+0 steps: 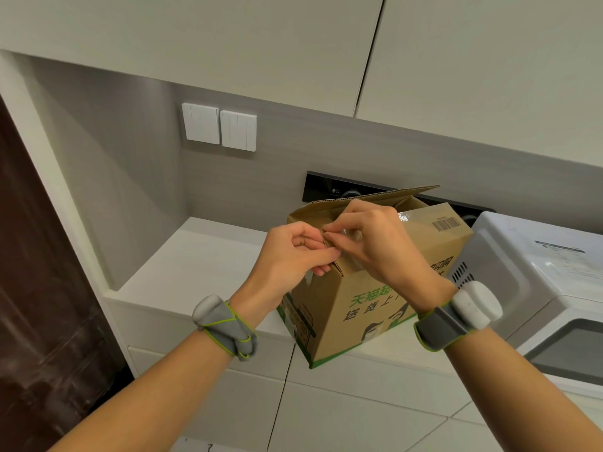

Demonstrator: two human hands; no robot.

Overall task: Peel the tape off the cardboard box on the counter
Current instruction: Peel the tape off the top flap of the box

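Note:
A brown cardboard box (365, 308) with green print stands on the white counter (202, 256), its far top flap raised. Clear tape (354, 238) runs over the near top edge and down the front; another shiny patch lies on the right flap near a barcode. My left hand (290, 259) grips the near flap's edge at the box's top front corner. My right hand (375, 243) sits just beside it, thumb and forefinger pinched on the tape's end at that same edge. Both wrists wear grey bands with white pods.
A white microwave (535, 282) stands right beside the box on the right. A black outlet panel (329, 187) is on the wall behind the box, and two white switches (218, 125) hang higher up. Overhead cabinets hang above. A dark door is at the left.

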